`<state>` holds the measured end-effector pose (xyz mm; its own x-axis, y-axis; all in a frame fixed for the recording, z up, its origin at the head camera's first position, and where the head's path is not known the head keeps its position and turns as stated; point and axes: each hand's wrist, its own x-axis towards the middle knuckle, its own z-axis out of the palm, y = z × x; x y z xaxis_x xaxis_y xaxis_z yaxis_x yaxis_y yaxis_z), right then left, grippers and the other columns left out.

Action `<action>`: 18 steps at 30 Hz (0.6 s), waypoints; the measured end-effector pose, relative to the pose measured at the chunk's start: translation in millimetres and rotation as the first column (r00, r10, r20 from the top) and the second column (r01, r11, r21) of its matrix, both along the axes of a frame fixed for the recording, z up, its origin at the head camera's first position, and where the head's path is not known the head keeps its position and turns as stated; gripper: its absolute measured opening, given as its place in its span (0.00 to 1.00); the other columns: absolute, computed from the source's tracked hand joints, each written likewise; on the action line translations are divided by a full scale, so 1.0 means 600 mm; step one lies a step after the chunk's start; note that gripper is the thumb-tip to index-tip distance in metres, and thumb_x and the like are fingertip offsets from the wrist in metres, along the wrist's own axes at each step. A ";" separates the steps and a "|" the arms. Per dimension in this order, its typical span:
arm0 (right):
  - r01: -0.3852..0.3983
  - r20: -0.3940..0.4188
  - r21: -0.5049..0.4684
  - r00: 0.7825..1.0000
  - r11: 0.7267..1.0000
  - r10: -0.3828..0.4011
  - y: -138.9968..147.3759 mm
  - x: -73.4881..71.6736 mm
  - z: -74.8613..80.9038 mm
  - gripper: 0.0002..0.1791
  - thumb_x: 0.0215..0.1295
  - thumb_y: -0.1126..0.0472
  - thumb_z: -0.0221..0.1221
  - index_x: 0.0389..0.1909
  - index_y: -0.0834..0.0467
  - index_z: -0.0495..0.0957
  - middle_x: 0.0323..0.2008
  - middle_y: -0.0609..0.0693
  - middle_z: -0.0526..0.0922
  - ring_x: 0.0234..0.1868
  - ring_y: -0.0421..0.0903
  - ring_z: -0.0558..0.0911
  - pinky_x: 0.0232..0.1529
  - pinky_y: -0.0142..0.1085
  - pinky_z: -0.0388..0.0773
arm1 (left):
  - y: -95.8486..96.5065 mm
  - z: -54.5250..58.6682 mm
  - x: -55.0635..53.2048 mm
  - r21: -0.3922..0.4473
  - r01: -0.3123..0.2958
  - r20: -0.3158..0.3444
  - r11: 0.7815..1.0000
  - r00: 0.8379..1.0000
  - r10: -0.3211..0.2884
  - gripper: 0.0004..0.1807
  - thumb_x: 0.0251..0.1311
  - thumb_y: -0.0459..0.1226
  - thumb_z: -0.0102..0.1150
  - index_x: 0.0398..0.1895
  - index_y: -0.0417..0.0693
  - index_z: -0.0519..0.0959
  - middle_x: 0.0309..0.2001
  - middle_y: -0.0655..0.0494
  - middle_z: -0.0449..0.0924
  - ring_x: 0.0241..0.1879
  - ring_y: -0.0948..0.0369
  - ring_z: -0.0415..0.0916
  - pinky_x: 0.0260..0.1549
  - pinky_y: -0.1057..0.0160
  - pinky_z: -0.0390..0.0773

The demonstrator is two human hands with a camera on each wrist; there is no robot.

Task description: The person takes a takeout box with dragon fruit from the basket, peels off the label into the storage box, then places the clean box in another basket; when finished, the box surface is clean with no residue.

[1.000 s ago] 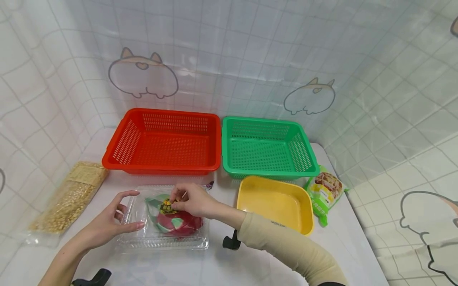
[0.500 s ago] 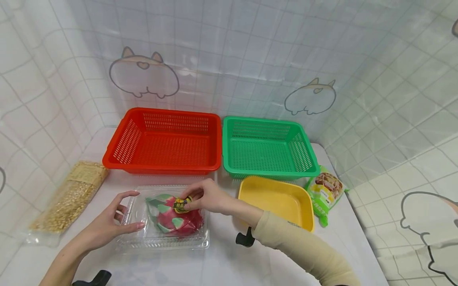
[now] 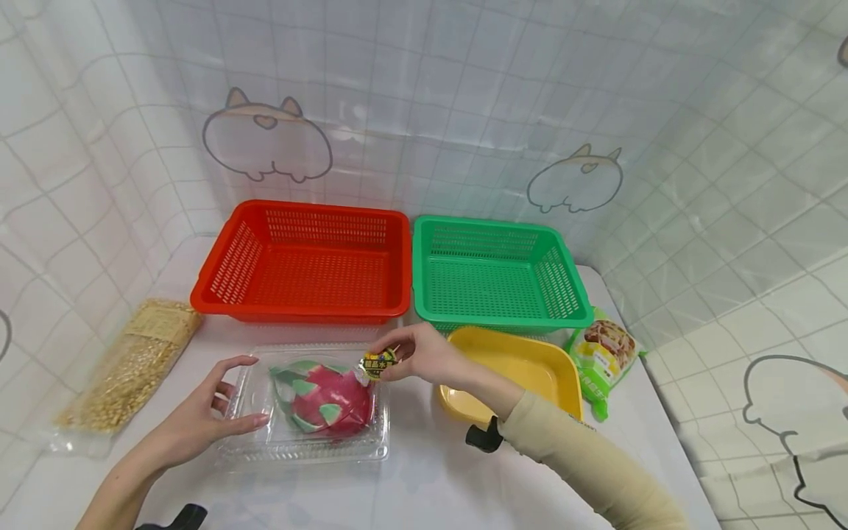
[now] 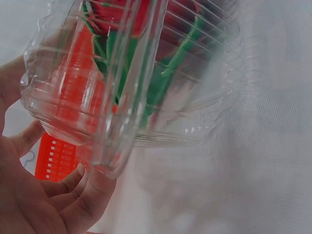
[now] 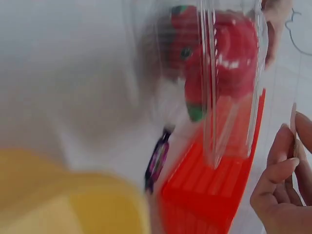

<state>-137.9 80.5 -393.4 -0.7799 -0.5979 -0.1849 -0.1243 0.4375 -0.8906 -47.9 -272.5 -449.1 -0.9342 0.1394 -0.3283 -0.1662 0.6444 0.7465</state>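
Note:
A clear plastic clamshell box (image 3: 265, 434) lies on the table, with a pink dragon fruit (image 3: 334, 405) with green scales inside. My left hand (image 3: 202, 416) holds the box's left end, thumb at the front and fingers at the back; in the left wrist view those fingers (image 4: 92, 195) touch its rim. Above the box's right end, my right hand (image 3: 424, 358) pinches a black and gold label (image 3: 379, 364) between thumb and fingers. Edge-on in the right wrist view, the label (image 5: 293, 117) looks thin and stands apart from the box.
Behind the box stand a red basket (image 3: 305, 313) and a green basket (image 3: 497, 322). A yellow bin (image 3: 530, 368) sits under the right forearm. A bag of beans (image 3: 129, 368) lies left, a green snack packet (image 3: 601, 361) right. A small purple-wrapped item (image 5: 158, 158) lies near the red basket.
My right hand has drawn the label rightward and off the dragon fruit's area, uncovering the fruit through the lid. The left hand and the box have stayed put.

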 end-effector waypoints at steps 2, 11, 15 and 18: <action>0.012 0.009 -0.011 1.000 1.000 -0.012 0.015 -0.005 0.000 0.19 0.53 0.68 0.73 0.47 0.54 0.86 0.44 0.47 0.86 0.36 0.42 0.82 0.41 0.31 0.80 | 0.000 0.000 0.001 0.000 -0.002 0.003 1.000 1.000 0.002 0.53 0.56 0.49 0.72 0.77 0.54 0.46 0.47 0.42 0.66 0.46 0.51 0.65 0.32 0.60 0.73; 0.049 0.016 0.009 0.999 0.999 -0.050 0.075 -0.023 -0.003 0.19 0.55 0.69 0.71 0.49 0.55 0.85 0.45 0.50 0.87 0.40 0.43 0.85 0.43 0.35 0.82 | -0.001 0.000 0.002 -0.003 -0.005 0.008 1.000 1.000 0.005 0.54 0.56 0.50 0.72 0.77 0.54 0.46 0.47 0.43 0.66 0.46 0.51 0.64 0.32 0.61 0.73; 0.065 -0.005 0.032 0.998 0.997 -0.065 0.101 -0.030 -0.007 0.19 0.54 0.68 0.72 0.49 0.56 0.84 0.46 0.51 0.86 0.42 0.44 0.84 0.46 0.35 0.81 | 0.000 -0.001 0.001 -0.001 -0.004 0.003 1.000 1.000 0.004 0.53 0.56 0.49 0.72 0.77 0.54 0.46 0.47 0.43 0.66 0.46 0.51 0.64 0.31 0.61 0.73; 0.091 -0.027 0.057 0.996 0.994 -0.090 0.120 -0.034 -0.010 0.19 0.54 0.67 0.72 0.48 0.56 0.85 0.48 0.51 0.86 0.43 0.45 0.84 0.48 0.36 0.80 | 0.001 0.000 0.000 0.002 -0.003 0.005 1.000 1.000 0.003 0.53 0.56 0.49 0.72 0.77 0.55 0.46 0.47 0.43 0.66 0.46 0.51 0.65 0.32 0.60 0.73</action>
<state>-158.4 152.6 -399.6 -0.8349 -0.5136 -0.1980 -0.1030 0.4992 -0.8603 -48.0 -271.9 -449.4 -0.9331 0.1370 -0.3324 -0.1717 0.6425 0.7468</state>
